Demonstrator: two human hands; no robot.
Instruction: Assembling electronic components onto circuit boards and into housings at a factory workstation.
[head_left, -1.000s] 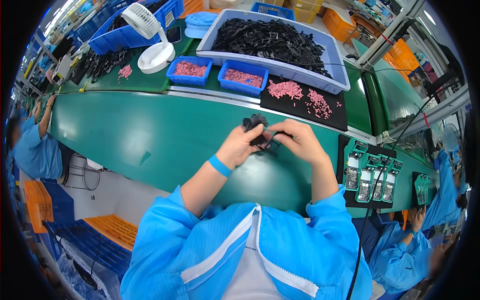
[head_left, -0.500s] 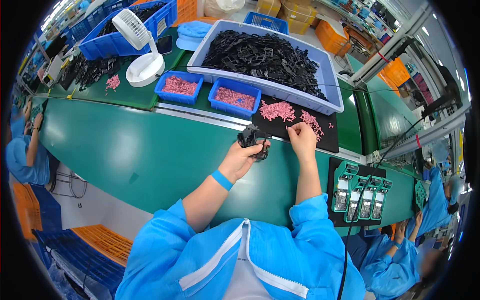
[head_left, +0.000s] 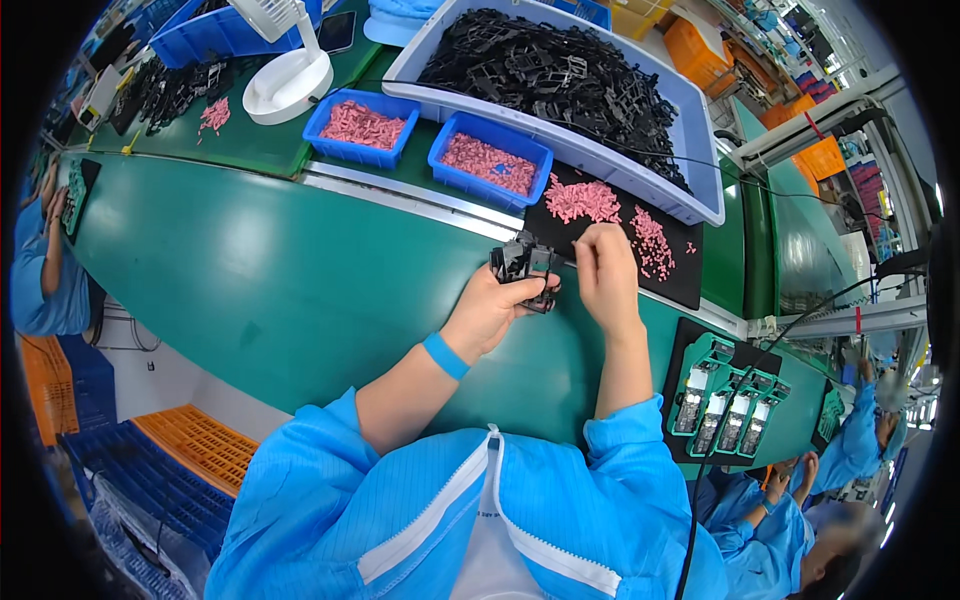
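Observation:
My left hand (head_left: 485, 312) is wrapped round the lower end of a black plastic frame part (head_left: 523, 268), held above the green work surface (head_left: 250, 260). It may be one part or several stacked; I cannot tell. Just right of it, my right hand (head_left: 610, 275) is raised with thumb and fingers pinched together. Whatever lies between those fingertips, if anything, is too small to make out. Beyond the right hand, loose small pink pieces (head_left: 583, 201) lie in two heaps on a black mat (head_left: 684, 286).
Two blue bins (head_left: 490, 192) of pink pieces stand behind the rail. Farther back is a large pale-blue tub (head_left: 705, 195) of black frames. At right, several green-framed units (head_left: 740, 415) lie on a dark mat, a cable (head_left: 735, 385) crossing them. A white fan (head_left: 290, 85) stands back left.
The whole view has shifted. My right hand has drawn away from the pink heaps toward the black frame part, narrowing the gap. My left hand still grips the part.

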